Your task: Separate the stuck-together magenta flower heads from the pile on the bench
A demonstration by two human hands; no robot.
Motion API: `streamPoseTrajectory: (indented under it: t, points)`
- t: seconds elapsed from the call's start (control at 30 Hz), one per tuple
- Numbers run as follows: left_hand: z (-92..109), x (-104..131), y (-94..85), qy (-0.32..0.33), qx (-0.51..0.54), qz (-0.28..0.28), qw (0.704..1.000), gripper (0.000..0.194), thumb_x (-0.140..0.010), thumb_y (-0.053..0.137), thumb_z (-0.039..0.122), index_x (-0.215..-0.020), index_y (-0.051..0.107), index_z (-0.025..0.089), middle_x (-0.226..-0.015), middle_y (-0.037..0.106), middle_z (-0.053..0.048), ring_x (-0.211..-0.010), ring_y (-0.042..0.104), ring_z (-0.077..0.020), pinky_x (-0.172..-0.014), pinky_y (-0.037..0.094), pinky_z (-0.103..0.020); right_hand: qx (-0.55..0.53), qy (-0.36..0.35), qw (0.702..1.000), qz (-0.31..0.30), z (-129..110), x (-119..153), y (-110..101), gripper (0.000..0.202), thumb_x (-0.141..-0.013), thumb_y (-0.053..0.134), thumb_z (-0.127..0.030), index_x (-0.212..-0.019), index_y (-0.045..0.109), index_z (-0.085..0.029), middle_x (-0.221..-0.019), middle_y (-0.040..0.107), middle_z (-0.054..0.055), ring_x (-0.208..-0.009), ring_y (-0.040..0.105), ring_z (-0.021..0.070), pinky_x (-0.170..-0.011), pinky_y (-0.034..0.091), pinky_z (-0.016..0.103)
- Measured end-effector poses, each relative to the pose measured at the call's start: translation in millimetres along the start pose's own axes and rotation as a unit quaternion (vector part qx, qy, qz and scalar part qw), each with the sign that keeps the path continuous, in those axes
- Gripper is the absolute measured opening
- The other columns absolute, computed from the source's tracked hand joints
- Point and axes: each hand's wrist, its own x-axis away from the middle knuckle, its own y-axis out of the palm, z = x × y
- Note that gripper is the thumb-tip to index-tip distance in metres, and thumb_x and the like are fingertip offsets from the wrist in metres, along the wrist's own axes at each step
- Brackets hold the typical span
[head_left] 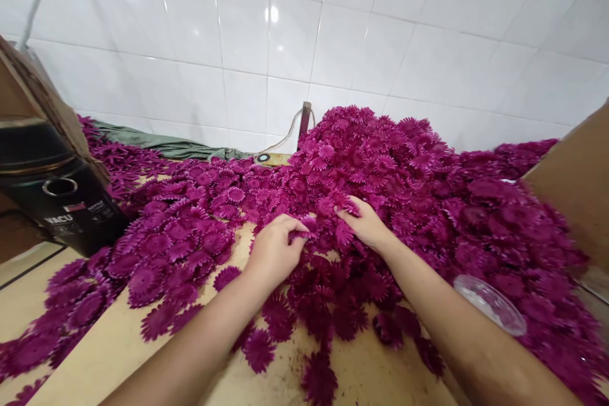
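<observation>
Magenta flower-shaped pieces [380, 152] with toothed petals are heaped high at the centre and right, and lie in loose layers at the left. My left hand [278, 244] is pinched on one magenta flower piece [309, 226] near the middle. To its right, at the front of the heap, my right hand [364, 222] has its thumb and fingers closed on another magenta flower piece [351, 205]. The two hands are apart, with flower pieces between and below them.
A black container [61, 184] stands at the left beside a cardboard box [52, 101]. A clear plastic dish [490, 304] lies by my right forearm. Brown cardboard [575, 177] is at the right. Green cloth [162, 139] runs along the white tiled wall [247, 25].
</observation>
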Motion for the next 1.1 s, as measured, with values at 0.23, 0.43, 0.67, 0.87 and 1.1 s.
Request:
streamPoseTrajectory:
  t: [0.23,0.43,0.67,0.87,1.1]
  points:
    - [-28.0,0.9,-49.1,-0.072,0.035,0.037,0.996,0.013,-0.068,0.052,0.028,-0.072,0.062,0.02,-0.082,0.066,-0.003,-0.079,0.06,-0.0204,-0.074,0.045,-0.033,0.213,0.02,0.977,-0.006,-4.6,44.0,-28.9,0.043,-0.064,0.061,-0.05,-0.093,0.061,-0.017,-0.092,0.059,0.009,-0.096,0.053,0.0276,-0.09,0.038,0.045]
    - [-61.4,12.0,-67.5,-0.1,-0.034,0.049,0.993,0.019,-0.067,0.049,0.034,-0.074,0.06,0.02,-0.084,0.066,-0.005,-0.078,0.06,-0.0222,-0.075,0.045,-0.034,0.311,-0.007,0.93,-0.195,-4.1,72.0,-10.2,0.107,-0.05,0.066,-0.063,-0.137,0.024,-0.019,-0.14,0.014,0.017,-0.13,0.016,0.0346,-0.101,0.026,0.048]
    - [-73.2,21.6,-70.6,-0.092,-0.094,0.041,0.99,0.018,-0.071,0.046,0.034,-0.076,0.059,0.024,-0.09,0.068,-0.004,-0.082,0.062,-0.0238,-0.075,0.045,-0.035,0.374,-0.064,0.91,-0.167,-11.3,64.5,43.6,0.049,-0.067,0.062,-0.031,-0.113,0.053,-0.018,-0.118,0.047,0.015,-0.106,0.047,0.0291,-0.089,0.038,0.044]
    - [-86.6,24.9,-72.3,-0.043,-0.132,0.086,0.987,0.013,-0.068,0.051,0.036,-0.069,0.061,0.028,-0.089,0.07,-0.001,-0.079,0.065,-0.0242,-0.068,0.048,-0.031,0.376,-0.107,0.908,-0.15,-9.9,33.7,50.2,0.017,-0.067,0.056,-0.012,-0.081,0.062,-0.02,-0.089,0.061,0.008,-0.102,0.051,0.0234,-0.091,0.038,0.036]
    - [-96.7,25.9,-82.0,-0.084,-0.118,0.112,0.983,0.015,-0.067,0.052,0.037,-0.074,0.062,0.029,-0.082,0.071,0.001,-0.07,0.066,-0.024,-0.059,0.051,-0.031,0.338,-0.069,0.936,-0.075,-55.2,-29.4,-12.6,0.022,-0.066,0.056,-0.009,-0.085,0.063,-0.02,-0.071,0.065,0.002,-0.058,0.06,0.0144,-0.058,0.049,0.029]
